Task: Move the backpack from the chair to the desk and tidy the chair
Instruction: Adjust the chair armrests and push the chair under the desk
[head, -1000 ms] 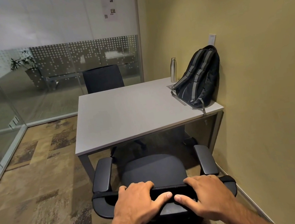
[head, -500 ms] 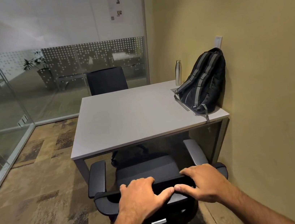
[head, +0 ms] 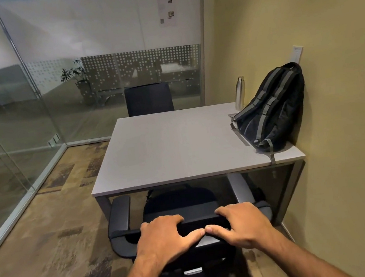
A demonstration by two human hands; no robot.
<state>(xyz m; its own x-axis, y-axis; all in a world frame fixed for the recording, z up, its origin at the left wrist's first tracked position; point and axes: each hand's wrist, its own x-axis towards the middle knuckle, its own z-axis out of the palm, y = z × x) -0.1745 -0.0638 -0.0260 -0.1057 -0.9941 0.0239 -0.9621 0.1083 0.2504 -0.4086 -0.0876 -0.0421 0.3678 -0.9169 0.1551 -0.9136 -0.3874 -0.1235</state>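
Observation:
A black backpack (head: pixel 274 111) with grey straps stands on the right end of the grey desk (head: pixel 166 150), leaning against the yellow wall. The black office chair (head: pixel 181 203) sits in front of me with its seat partly under the desk's near edge. My left hand (head: pixel 165 237) and my right hand (head: pixel 240 223) both grip the top of the chair's backrest, thumbs nearly touching.
A steel bottle (head: pixel 239 92) stands behind the backpack. A second black chair (head: pixel 149 99) is at the desk's far side. Glass walls (head: pixel 20 109) close the room at left and back; the yellow wall (head: pixel 342 115) runs along the right. Patterned carpet lies to the left.
The chair has rolled forward, so its seat and armrests now reach under the desk edge. Both hands stayed on the backrest and moved with it.

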